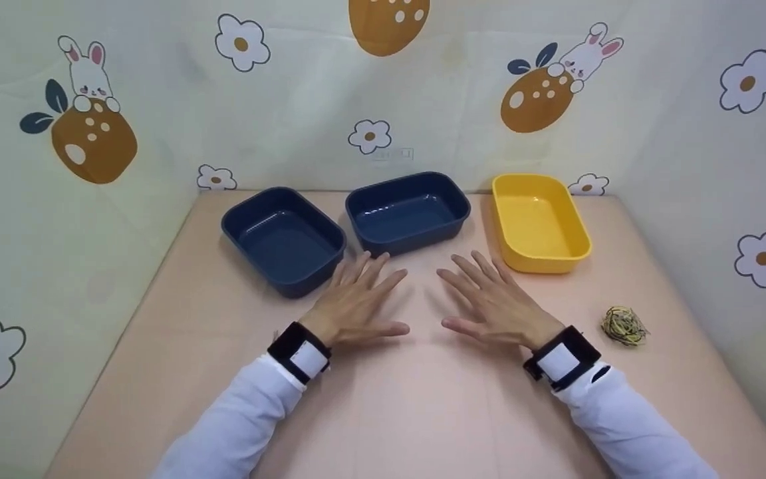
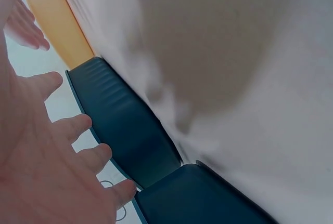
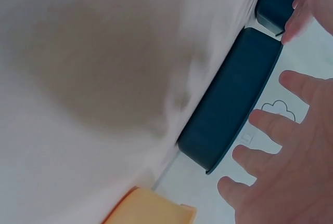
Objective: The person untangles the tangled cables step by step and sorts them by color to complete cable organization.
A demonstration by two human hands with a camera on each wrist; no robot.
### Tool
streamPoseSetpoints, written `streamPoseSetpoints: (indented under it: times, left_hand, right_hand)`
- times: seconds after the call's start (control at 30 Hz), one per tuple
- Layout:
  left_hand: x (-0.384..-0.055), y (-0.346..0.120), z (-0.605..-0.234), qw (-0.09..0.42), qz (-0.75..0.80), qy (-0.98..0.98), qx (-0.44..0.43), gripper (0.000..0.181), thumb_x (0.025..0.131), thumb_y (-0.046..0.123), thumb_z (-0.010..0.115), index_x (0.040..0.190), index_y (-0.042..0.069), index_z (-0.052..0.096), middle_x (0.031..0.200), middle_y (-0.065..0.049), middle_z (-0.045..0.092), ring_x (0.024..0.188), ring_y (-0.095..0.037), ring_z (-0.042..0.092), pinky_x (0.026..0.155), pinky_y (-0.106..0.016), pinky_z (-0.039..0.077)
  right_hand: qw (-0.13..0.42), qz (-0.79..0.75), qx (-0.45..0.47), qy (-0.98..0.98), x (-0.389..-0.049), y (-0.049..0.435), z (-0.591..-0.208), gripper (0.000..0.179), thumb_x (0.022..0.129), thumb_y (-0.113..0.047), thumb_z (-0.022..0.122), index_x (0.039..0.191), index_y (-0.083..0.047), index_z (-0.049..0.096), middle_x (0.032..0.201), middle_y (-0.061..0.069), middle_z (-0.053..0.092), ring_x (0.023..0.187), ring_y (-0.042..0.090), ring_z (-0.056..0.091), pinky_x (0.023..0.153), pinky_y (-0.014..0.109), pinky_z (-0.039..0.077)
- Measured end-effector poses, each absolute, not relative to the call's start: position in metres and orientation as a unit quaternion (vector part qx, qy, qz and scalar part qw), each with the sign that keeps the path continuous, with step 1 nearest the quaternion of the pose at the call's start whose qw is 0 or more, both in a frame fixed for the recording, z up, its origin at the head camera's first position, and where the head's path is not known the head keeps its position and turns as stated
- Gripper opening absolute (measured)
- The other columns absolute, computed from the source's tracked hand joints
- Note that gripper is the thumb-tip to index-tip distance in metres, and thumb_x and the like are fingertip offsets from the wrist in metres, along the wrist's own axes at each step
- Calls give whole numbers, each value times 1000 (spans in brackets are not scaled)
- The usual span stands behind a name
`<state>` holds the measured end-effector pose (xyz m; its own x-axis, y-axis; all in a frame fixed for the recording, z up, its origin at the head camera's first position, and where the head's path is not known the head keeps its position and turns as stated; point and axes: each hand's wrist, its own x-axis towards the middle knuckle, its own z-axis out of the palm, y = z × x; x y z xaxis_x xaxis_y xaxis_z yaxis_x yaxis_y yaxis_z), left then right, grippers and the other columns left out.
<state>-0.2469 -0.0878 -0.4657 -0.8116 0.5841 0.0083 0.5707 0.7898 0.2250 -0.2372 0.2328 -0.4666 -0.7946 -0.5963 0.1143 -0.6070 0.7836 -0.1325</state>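
Note:
Both hands hover palm down over the table with fingers spread and nothing in them. The left hand (image 1: 353, 303) is nearest the left navy container (image 1: 290, 283), its fingertips overlapping that container's near right side in the head view. My right hand (image 1: 499, 303) hangs between the middle navy container (image 1: 416, 243) and the yellow container (image 1: 546, 263). All three containers look bare inside. To the right of the right wrist lies a small tangled bundle of yellowish and dark strands (image 1: 624, 326). In the wrist views, shadows of the hands fall on the tabletop.
A pale pink tabletop (image 1: 416, 412) carries everything. Pale fabric walls (image 1: 303, 106) printed with flowers and rabbits on brown fruit rise behind it and at both sides. The containers stand in a row near the back wall.

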Motion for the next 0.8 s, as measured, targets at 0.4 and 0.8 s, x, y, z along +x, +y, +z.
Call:
streamPoseSetpoints:
  times: [0.4,0.8]
  left_hand:
    - [-248,-65,-463,26,125,936,328,99,100,79,66,178,27,34,189,-15,24,176,-48,19,138,-80,17]
    - [-252,41,-462,85,148,906,388,96,102,77,65,180,35,28,192,-6,18,180,-38,10,143,-71,13]
  right_hand:
    - [22,93,296,-950,-223,266,-459,85,107,-65,64,175,-19,42,185,19,34,172,53,27,138,77,22]
    - [44,127,218,-967,-184,361,-448,82,106,-55,74,172,-14,46,182,19,39,169,53,32,136,79,21]
